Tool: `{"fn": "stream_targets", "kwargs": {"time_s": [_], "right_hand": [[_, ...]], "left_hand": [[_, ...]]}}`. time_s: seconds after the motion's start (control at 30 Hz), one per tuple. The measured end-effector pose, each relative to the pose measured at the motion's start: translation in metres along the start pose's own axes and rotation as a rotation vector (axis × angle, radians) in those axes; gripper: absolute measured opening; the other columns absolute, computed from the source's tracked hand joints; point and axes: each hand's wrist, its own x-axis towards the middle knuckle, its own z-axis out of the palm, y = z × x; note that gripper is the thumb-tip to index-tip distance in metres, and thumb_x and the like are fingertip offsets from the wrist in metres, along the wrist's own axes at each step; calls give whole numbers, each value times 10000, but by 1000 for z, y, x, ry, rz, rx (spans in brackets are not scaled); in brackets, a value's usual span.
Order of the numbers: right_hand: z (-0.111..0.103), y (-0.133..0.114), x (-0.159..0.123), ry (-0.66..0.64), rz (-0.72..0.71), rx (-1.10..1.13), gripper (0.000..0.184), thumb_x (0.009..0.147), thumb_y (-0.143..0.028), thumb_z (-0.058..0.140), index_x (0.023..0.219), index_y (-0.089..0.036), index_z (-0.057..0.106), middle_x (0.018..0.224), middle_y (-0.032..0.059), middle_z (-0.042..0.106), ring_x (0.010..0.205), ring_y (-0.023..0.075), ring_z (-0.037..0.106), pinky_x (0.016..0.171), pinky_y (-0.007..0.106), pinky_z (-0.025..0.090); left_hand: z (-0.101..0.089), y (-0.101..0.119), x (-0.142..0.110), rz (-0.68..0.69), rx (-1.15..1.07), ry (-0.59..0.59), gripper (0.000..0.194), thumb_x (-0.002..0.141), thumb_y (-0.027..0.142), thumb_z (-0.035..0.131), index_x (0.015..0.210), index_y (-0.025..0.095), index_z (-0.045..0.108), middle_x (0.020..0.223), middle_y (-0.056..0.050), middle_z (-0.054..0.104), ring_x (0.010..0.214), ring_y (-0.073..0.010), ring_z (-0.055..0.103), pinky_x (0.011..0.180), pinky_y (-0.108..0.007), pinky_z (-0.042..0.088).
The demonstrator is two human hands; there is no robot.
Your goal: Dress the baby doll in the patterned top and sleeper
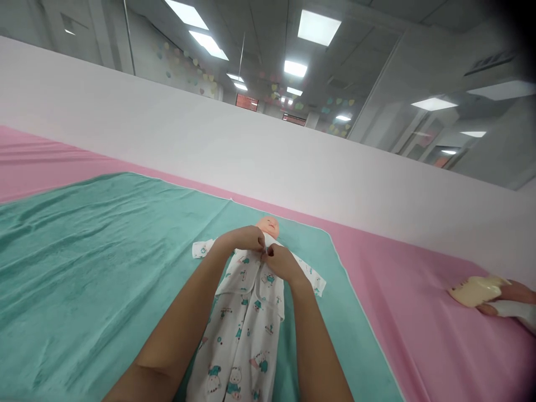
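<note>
A baby doll (pixel 268 225) lies on its back, with its head toward the wall. White baby pajamas printed with small animals cover it: a long-sleeved jacket (pixel 240 273) over long trousers (pixel 240 346). At the jacket's upper front, just below the doll's chin, both hands meet. My left hand (pixel 250 239) is closed in a pinch on the jacket's front edge. Close beside it, my right hand (pixel 282 260) pinches the opposite edge. Below my fingers the jacket's front hangs apart in a narrow gap. Whatever fastening lies between the fingertips is too small to make out.
Under the doll spreads a teal blanket (pixel 125 251), wrinkled at left, on a pink sheet (pixel 389 279). A low white wall (pixel 234 151) with glass above it runs behind. Far right lies a cream-coloured, foot-shaped object (pixel 477 291) beside a wrapped, skin-toned part.
</note>
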Motion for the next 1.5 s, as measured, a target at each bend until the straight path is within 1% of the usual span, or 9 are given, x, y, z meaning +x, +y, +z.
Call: {"fn": "stream_targets", "kwargs": {"time_s": [0.07, 0.17, 0.27, 0.37, 0.5, 0.6, 0.8, 1.03, 1.5], "right_hand": [[3, 0, 5, 36, 7, 26, 210, 698, -272, 572, 533, -215, 454, 599, 23, 524, 579, 163, 434, 538, 274, 237], [3, 3, 13, 8, 12, 98, 244, 714, -264, 538, 496, -207, 445, 562, 27, 513, 569, 160, 451, 536, 273, 262], [-4, 9, 16, -107, 23, 211, 236, 752, -287, 486, 534, -198, 491, 541, 17, 546, 529, 150, 499, 517, 262, 331], [-13, 15, 14, -228, 35, 400, 212, 775, -351, 508, 648, -187, 557, 610, 17, 604, 575, 144, 564, 545, 250, 410], [-13, 22, 13, -297, 72, 738, 250, 718, -412, 642, 765, -168, 611, 648, 30, 629, 615, 127, 583, 562, 219, 425], [-8, 24, 15, -286, 97, 842, 289, 677, -426, 694, 773, -162, 625, 621, 22, 619, 569, 105, 560, 514, 192, 396], [-3, 27, 16, -278, 95, 941, 286, 664, -426, 713, 748, -164, 636, 630, 10, 598, 569, 95, 545, 493, 180, 390], [-1, 29, 15, -285, 88, 1010, 261, 671, -398, 718, 727, -165, 615, 636, -1, 580, 577, 86, 546, 487, 163, 387], [-2, 31, 15, -297, 73, 930, 280, 688, -408, 707, 708, -159, 581, 628, 12, 612, 549, 76, 532, 497, 169, 373]], "left_hand": [[0, 3, 0, 42, 31, -97, 123, 610, 197, 539, 550, 226, 642, 600, -8, 626, 560, -142, 516, 505, -245, 330], [0, 5, 2, 50, 39, -90, 171, 613, 171, 538, 663, 239, 686, 693, -8, 661, 614, -146, 536, 510, -236, 330], [2, 7, 3, 60, 67, -107, 140, 621, 173, 540, 550, 217, 653, 578, -5, 614, 544, -130, 486, 485, -242, 300], [2, 9, 3, 46, 85, -114, 181, 622, 180, 534, 449, 198, 585, 488, -1, 550, 483, -115, 428, 456, -248, 271], [-4, 10, 0, 4, -70, -40, 112, 619, 203, 558, 573, 211, 660, 632, -8, 640, 581, -134, 525, 479, -224, 340], [-6, 7, 0, -4, -207, -28, 126, 649, 256, 581, 676, 205, 693, 706, -22, 664, 658, -151, 573, 539, -218, 407], [1, -5, 4, -22, -439, -108, 170, 677, 331, 631, 747, 188, 691, 753, -36, 663, 709, -157, 600, 610, -230, 463], [7, -16, 7, 5, -560, -135, 153, 666, 311, 652, 737, 176, 661, 739, -20, 637, 685, -130, 578, 602, -226, 451], [9, -16, 9, 40, -558, -168, 195, 687, 353, 626, 737, 164, 619, 688, -6, 562, 610, -111, 486, 554, -232, 373]]}}
